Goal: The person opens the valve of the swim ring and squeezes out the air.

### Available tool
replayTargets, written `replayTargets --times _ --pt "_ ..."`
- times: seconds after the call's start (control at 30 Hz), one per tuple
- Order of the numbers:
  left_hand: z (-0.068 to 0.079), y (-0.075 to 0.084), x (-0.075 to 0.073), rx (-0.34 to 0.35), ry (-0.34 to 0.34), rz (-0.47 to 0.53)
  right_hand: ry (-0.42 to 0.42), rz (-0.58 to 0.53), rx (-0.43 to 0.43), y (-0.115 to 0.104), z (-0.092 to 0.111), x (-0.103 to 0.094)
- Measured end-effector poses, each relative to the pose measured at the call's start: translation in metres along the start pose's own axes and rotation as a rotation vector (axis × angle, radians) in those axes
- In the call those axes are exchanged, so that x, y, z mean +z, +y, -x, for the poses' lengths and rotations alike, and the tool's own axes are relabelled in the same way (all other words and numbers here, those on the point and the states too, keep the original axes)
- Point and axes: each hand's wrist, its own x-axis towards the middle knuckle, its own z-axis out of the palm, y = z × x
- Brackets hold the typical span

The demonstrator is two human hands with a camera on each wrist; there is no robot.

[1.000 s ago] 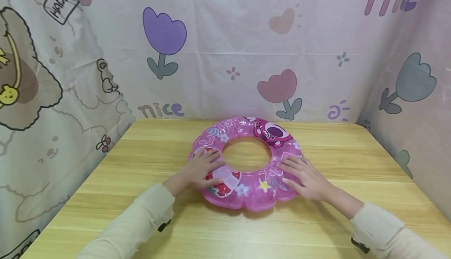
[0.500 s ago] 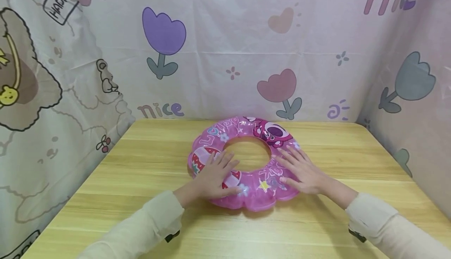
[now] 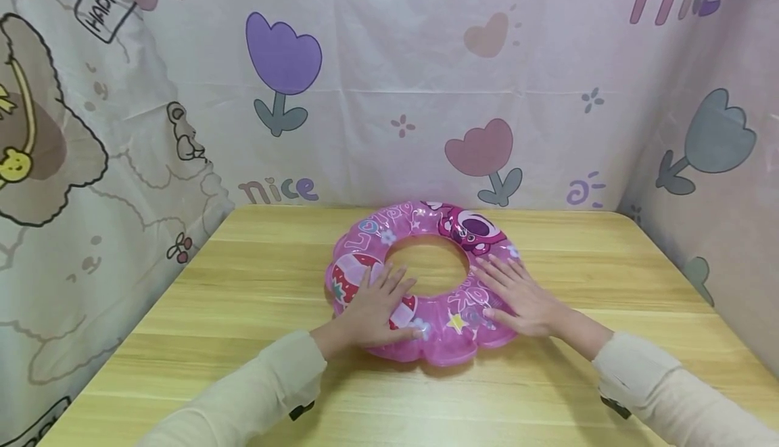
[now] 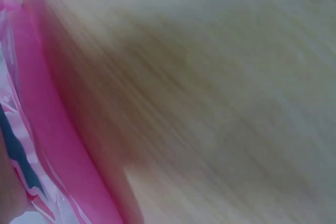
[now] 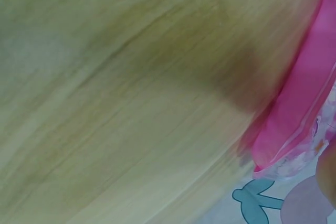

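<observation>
A pink inflatable swim ring lies flat on the wooden table, printed with a bear, strawberries, flowers and a star. My left hand rests on its near left part, fingers straight and spread over the strawberry print. On the right part lies my right hand, its fingers also spread. In the left wrist view the ring's pink side runs down the left edge. The right wrist view shows the ring's side at its right edge, with a bit of the hand over it.
The light wooden table reaches back to a patterned cloth hanging behind it. More printed cloth hangs at the left, and another stretch at the right. Dark wrist devices show under both cuffs.
My left hand has moved right along the ring, its fingers spreading, and uncovers more of the strawberry print. My right hand has shifted slightly forward and left, its fingers wider apart. The ring stays in place.
</observation>
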Motion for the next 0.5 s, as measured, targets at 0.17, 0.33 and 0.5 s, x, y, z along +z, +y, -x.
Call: replayTargets --times 0.17,0.33,0.5 --pt "0.0004 -0.0011 0.005 -0.002 -0.006 0.024 -0.026 -0.01 0.021 -0.0011 -0.0007 0.0021" --pt "-0.0003 -0.0007 0.0072 0.01 -0.001 0.027 -0.039 0.008 0.031 -0.0002 -0.0005 0.0055" --pt "0.0005 -0.0004 0.0092 0.005 -0.017 0.04 -0.05 0.034 0.03 0.0002 -0.0003 0.0077"
